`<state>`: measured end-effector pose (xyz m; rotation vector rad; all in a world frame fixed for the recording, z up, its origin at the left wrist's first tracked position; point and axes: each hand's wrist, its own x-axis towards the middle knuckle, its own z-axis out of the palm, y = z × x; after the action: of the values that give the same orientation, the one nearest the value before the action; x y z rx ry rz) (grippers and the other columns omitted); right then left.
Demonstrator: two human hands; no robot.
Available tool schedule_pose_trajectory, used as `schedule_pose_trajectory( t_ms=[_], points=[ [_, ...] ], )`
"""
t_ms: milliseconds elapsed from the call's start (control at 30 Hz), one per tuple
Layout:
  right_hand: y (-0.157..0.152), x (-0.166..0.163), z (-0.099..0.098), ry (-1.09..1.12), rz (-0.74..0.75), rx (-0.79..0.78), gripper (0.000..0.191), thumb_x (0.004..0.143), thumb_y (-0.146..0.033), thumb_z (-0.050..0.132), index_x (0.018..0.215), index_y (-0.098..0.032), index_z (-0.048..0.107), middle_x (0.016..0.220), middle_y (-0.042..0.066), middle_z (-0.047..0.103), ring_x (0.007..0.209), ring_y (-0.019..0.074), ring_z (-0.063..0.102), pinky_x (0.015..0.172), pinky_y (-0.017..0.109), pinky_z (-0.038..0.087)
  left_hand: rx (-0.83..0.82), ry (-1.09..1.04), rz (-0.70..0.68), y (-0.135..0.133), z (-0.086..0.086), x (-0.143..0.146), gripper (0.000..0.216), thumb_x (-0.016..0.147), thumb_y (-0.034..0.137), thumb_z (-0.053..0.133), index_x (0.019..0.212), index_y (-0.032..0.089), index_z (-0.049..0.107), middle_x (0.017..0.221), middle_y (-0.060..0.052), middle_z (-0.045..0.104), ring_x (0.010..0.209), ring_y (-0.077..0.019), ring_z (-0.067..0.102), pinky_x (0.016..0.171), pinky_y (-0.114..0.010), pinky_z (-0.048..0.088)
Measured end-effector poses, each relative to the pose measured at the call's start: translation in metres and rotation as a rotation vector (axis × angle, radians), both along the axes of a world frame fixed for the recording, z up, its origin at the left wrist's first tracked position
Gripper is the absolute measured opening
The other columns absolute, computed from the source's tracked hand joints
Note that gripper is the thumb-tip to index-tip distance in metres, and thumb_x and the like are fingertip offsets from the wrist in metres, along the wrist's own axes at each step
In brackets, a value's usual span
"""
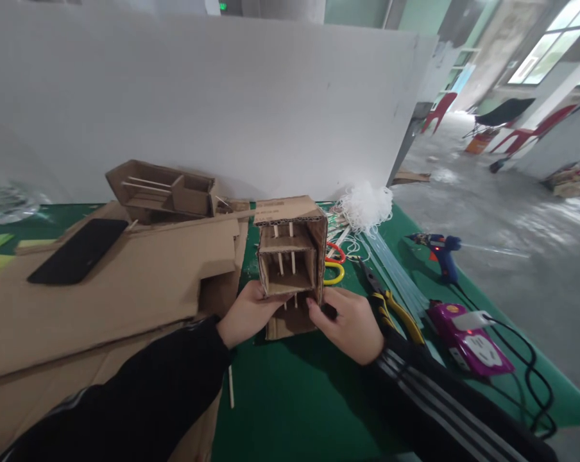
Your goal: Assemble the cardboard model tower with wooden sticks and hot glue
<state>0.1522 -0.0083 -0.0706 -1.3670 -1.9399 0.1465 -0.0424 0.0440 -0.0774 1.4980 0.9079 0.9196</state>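
Between my hands stands a small cardboard box (pixel 320 256) with shelf-like compartments and pale wooden sticks (pixel 292 263) running through them. My left hand (pixel 249 314) grips its lower left side, with the fingers reaching under the middle compartment. Thumb and fingers of my right hand (pixel 350 321) close on the lower right wall near the bottom panel (pixel 290 326). Part of the right fingers is hidden behind the cardboard. Just right of the box lie scissors with red and yellow handles (pixel 335 273), partly covered by it.
Cardboard sheets (pixel 174 263) with a black phone (pixel 78 251) cover the left side. Behind them sits another cardboard box (pixel 169 189). To the right are pliers (pixel 396 308), clear glue sticks (pixel 396 269), white string (pixel 367 206), a glue gun (pixel 441 253) and a purple power strip (pixel 473 343) with a cable.
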Motion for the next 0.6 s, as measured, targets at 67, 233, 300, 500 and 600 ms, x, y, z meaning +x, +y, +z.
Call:
schedule_pose_trajectory(
  t_ms=[67, 233, 300, 500, 600],
  points=[
    [-0.0002, -0.0002, -0.0006, 0.006, 0.001, -0.01, 0.04, 0.094, -0.032, 0.053, 0.06, -0.022, 0.035, 0.056, -0.003, 0.043, 0.055, 0.0125, 0.044, 0.057, 0.027, 0.029, 0.011, -0.002, 0.012, 0.0005, -0.0023, -0.0006, 0.029, 0.08, 0.04, 0.075, 0.099, 0.018, 0.079, 0.094, -0.007, 0.079, 0.094, -0.0283, 0.073, 0.087, -0.044, 0.062],
    [0.0003, -0.0002, -0.0016, 0.013, 0.002, -0.02, 0.039, 0.094, -0.032, 0.054, 0.062, -0.022, 0.034, 0.057, -0.003, 0.041, 0.056, 0.0125, 0.043, 0.058, 0.027, 0.029, 0.013, 0.016, 0.03, -0.0005, -0.0002, -0.0004, 0.027, 0.08, 0.039, 0.076, 0.096, 0.018, 0.079, 0.092, -0.008, 0.079, 0.09, -0.028, 0.073, 0.086, -0.044, 0.062],
    [0.0008, -0.0003, -0.0015, 0.017, 0.001, -0.026, 0.039, 0.094, -0.032, 0.054, 0.062, -0.022, 0.033, 0.057, -0.003, 0.041, 0.056, 0.0126, 0.043, 0.058, 0.027, 0.029, 0.012, 0.013, 0.022, -0.0009, 0.0022, 0.0005, 0.025, 0.08, 0.039, 0.075, 0.093, 0.018, 0.079, 0.094, -0.008, 0.079, 0.093, -0.0282, 0.072, 0.087, -0.044, 0.062],
    [0.0005, -0.0002, -0.0017, 0.04, -0.004, -0.059, 0.039, 0.094, -0.033, 0.053, 0.063, -0.022, 0.034, 0.058, -0.003, 0.041, 0.057, 0.0125, 0.043, 0.058, 0.027, 0.028, -0.003, -0.002, 0.019, -0.001, 0.0031, 0.0011, 0.026, 0.08, 0.037, 0.076, 0.096, 0.017, 0.079, 0.097, -0.008, 0.079, 0.094, -0.0278, 0.072, 0.087, -0.043, 0.061],
    [-0.0001, -0.0001, -0.002, 0.049, -0.005, -0.07, 0.039, 0.094, -0.033, 0.053, 0.063, -0.022, 0.033, 0.058, -0.003, 0.041, 0.057, 0.0124, 0.042, 0.059, 0.027, 0.028, 0.001, -0.006, 0.021, -0.0015, 0.0018, 0.0006, 0.027, 0.08, 0.037, 0.076, 0.098, 0.017, 0.079, 0.099, -0.008, 0.079, 0.093, -0.0262, 0.073, 0.089, -0.041, 0.061]
  ],
)
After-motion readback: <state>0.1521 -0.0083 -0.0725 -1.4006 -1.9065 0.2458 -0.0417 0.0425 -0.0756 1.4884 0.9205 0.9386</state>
